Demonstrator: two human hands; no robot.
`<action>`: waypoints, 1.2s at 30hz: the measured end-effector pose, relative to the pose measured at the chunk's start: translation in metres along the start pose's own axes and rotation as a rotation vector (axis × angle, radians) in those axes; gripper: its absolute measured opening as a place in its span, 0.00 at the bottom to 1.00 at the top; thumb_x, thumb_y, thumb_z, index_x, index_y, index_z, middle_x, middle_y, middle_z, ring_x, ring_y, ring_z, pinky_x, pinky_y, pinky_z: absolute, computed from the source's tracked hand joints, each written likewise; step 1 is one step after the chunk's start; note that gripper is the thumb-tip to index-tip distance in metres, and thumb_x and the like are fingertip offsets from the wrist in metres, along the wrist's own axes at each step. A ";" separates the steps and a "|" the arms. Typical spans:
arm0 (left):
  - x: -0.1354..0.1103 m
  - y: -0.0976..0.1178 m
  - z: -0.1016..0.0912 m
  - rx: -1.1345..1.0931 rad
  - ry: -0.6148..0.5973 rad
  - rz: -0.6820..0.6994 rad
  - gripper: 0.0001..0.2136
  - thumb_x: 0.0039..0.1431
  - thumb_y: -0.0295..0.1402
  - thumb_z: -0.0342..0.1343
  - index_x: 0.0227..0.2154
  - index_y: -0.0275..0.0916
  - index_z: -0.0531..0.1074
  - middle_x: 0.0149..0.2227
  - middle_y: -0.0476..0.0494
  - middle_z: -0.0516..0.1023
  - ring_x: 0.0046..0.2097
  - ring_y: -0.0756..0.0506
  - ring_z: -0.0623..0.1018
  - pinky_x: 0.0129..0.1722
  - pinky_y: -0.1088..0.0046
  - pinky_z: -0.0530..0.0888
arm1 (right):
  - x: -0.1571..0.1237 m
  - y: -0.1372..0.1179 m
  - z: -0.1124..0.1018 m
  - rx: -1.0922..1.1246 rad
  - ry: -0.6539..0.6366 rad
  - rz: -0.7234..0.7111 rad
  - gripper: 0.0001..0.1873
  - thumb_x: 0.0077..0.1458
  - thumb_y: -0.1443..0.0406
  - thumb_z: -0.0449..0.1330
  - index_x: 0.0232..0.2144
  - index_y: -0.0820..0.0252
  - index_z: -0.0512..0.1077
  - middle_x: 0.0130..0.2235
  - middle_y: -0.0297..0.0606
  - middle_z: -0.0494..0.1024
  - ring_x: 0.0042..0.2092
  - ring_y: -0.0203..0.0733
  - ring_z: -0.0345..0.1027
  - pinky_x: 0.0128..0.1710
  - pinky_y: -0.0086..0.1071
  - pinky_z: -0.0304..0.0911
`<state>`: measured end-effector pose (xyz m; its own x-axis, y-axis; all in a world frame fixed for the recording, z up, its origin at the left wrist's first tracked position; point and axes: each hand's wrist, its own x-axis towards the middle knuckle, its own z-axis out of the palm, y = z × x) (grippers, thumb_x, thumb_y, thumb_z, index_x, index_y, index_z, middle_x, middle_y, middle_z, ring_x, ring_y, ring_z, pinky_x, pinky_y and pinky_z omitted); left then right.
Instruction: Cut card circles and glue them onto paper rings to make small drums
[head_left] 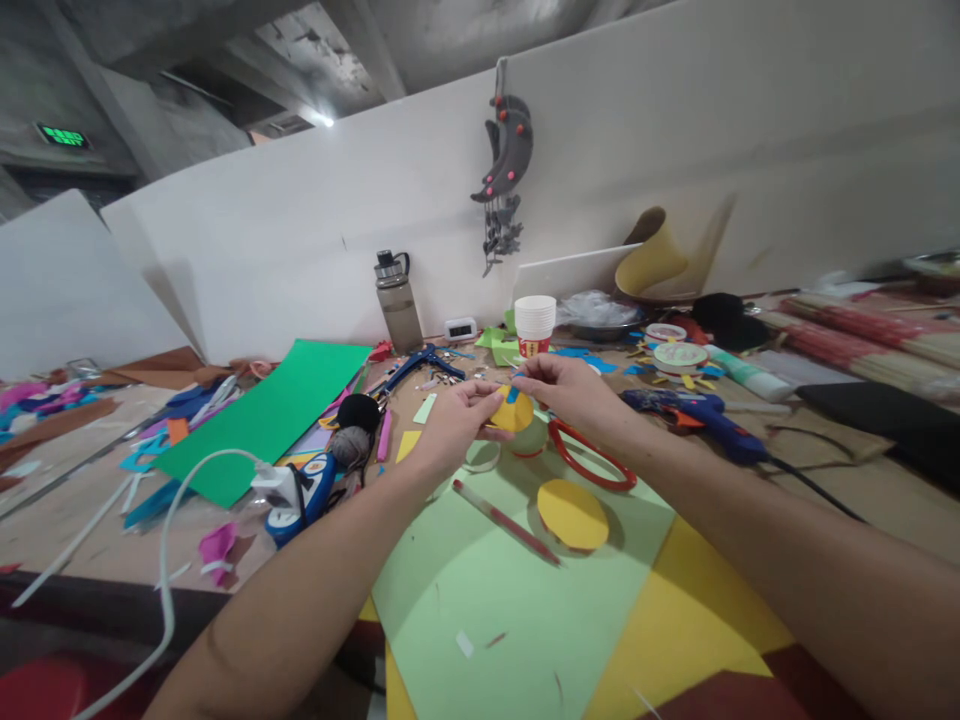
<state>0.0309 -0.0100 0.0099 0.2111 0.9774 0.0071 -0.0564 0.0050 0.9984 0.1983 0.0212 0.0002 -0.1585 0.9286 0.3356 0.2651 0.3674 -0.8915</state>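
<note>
My left hand (463,422) pinches a yellow paper disc (513,414) by its left edge, above the light green sheet (487,600). A small blue strip (514,391) lies against the upper part of that disc. My right hand (562,392) is closed, its fingertips pinching at the strip's upper end. Just below my right hand are the red scissor handles (592,462); the blades are hidden from sight. A second yellow disc (573,514) lies on the green sheet, beside a red pen (506,522). A pale ring (481,458) sits partly behind my left hand.
To the right lies a blue glue gun (697,418) with a black cord. White paper cups (535,322) and a water bottle (398,305) stand at the back. Leftward are a dark green sheet (262,430), a blue power strip (301,500) and a white cable (166,560).
</note>
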 end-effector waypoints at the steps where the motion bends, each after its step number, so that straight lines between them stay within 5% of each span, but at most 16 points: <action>1: 0.000 0.000 0.000 -0.002 -0.002 0.006 0.10 0.54 0.34 0.62 0.36 0.33 0.74 0.37 0.43 0.79 0.33 0.51 0.77 0.29 0.75 0.80 | 0.000 0.000 0.000 -0.002 0.004 -0.002 0.12 0.48 0.55 0.60 0.27 0.59 0.71 0.26 0.32 0.71 0.27 0.35 0.58 0.26 0.31 0.53; 9: 0.001 -0.003 0.000 0.057 0.011 0.016 0.17 0.45 0.37 0.69 0.35 0.33 0.74 0.34 0.42 0.79 0.32 0.50 0.78 0.26 0.76 0.78 | -0.001 -0.004 0.001 -0.029 0.018 -0.019 0.12 0.48 0.56 0.61 0.26 0.59 0.70 0.26 0.32 0.71 0.29 0.36 0.60 0.29 0.31 0.56; 21: 0.002 0.000 0.000 0.025 0.061 0.021 0.14 0.48 0.36 0.67 0.33 0.32 0.74 0.34 0.41 0.80 0.32 0.49 0.78 0.27 0.76 0.78 | 0.000 -0.002 0.005 0.018 -0.107 -0.017 0.15 0.47 0.53 0.62 0.28 0.58 0.70 0.26 0.33 0.72 0.29 0.39 0.63 0.28 0.32 0.57; 36: 0.004 -0.002 -0.001 0.016 0.061 0.001 0.12 0.48 0.34 0.68 0.30 0.32 0.73 0.33 0.41 0.80 0.32 0.49 0.80 0.32 0.72 0.80 | -0.007 -0.016 0.004 -0.101 -0.032 -0.029 0.15 0.46 0.53 0.58 0.19 0.56 0.63 0.20 0.29 0.63 0.26 0.36 0.55 0.27 0.32 0.50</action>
<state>0.0313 -0.0056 0.0077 0.1508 0.9886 0.0052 -0.0410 0.0010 0.9992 0.1915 0.0084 0.0114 -0.1977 0.9159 0.3494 0.3545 0.3991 -0.8456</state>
